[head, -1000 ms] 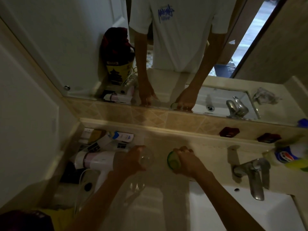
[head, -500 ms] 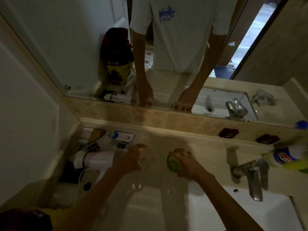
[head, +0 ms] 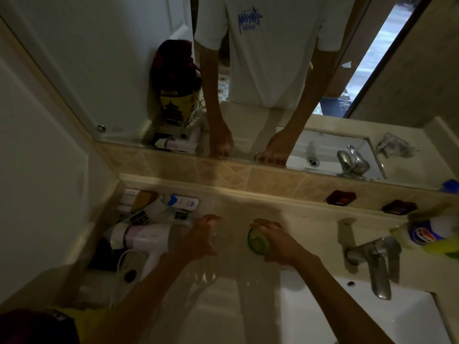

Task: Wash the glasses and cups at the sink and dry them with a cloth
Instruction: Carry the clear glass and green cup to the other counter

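Flanking hands point(head: 198, 240): hairdryer point(head: 146, 238), tap point(head: 375, 264).

- A clear glass point(head: 221, 235) is held by the left hand point(head: 198, 240) over the counter point(head: 310, 225).
- A green cup point(head: 258, 242) is gripped by the right hand point(head: 278, 242), just beside the glass.
- A white hair dryer point(head: 144, 238) is seen left of the hands; a faucet point(head: 376, 265) and white sink point(head: 372, 316) are seen at right.

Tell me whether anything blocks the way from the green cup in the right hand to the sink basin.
Nothing visible does. The right hand holds the green cup over the beige counter; the white sink basin lies open just beside it.
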Motion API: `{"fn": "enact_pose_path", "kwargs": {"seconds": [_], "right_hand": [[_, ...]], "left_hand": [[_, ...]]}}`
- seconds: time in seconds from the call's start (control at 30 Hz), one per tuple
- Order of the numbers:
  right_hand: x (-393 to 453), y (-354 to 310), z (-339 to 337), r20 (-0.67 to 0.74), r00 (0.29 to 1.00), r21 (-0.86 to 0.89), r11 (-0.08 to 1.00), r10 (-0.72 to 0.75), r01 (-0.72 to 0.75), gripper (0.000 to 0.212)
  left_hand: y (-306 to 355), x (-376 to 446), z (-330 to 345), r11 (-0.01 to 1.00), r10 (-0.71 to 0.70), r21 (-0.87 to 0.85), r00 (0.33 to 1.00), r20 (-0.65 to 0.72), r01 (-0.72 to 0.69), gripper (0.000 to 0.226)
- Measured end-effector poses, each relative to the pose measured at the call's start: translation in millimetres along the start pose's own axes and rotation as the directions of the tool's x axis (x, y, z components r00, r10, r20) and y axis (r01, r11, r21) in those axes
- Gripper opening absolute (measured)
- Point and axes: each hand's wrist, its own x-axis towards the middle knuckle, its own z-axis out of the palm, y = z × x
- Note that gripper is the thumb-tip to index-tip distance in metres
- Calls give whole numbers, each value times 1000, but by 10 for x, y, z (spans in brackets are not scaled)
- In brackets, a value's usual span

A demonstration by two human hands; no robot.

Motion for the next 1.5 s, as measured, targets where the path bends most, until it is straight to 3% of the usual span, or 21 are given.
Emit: {"fn": "enact_pose_path", "kwargs": {"seconds": [0.13,0.27,0.37,0.43,0.53,0.67,0.73,0.83,1.0,1.17,1.27,1.5], "right_hand": [[16,38,41,-43,998,61,998,36,-33,96],[-37,-13,181,-198,967,150,979,163,-135,92],[-75,-31,286,-240,947,285,948,214,-142,99],[-84,17,387,-226,937,486,865,266,-128,114],[-108,46,576,-194,907,761,641,375,-102,124],[-136,-25,839,-135,880,913,402,456,-68,119],[-118,-60,943,-102,860,939,334,499,-82,121],[-19,-42,1054,-128,815,938,337,566,-87,121],[12,-10,1085,-168,783,924,372,599,-87,94],[-84,130,1053,-153,753,937,337,640,-96,95],[-154,299,1032,-155,729,949,306,667,-78,111],[-434,694,844,-173,689,954,294,704,-61,75]], "left_hand": [[-45,75,47,999,-25,-32,1000,-16,25,101],[-1,-10,349,986,-135,-127,957,-256,105,98],[26,-71,536,959,-203,-259,920,-336,117,106],[-20,-82,612,935,-205,-344,923,-326,86,117],[-89,-117,644,850,-220,-525,936,-275,45,124],[-84,-134,731,718,-291,-695,926,-241,45,110],[-116,-145,836,723,-336,-690,895,-294,45,105],[-139,-137,951,734,-371,-676,875,-309,72,102],[-88,-83,1016,738,-396,-669,859,-325,87,95],[-89,-71,1034,697,-433,-707,855,-284,119,92],[-153,-43,1057,678,-438,-724,860,-264,123,95],[-147,-31,1078,615,-401,-786,880,-254,53,86]]}}
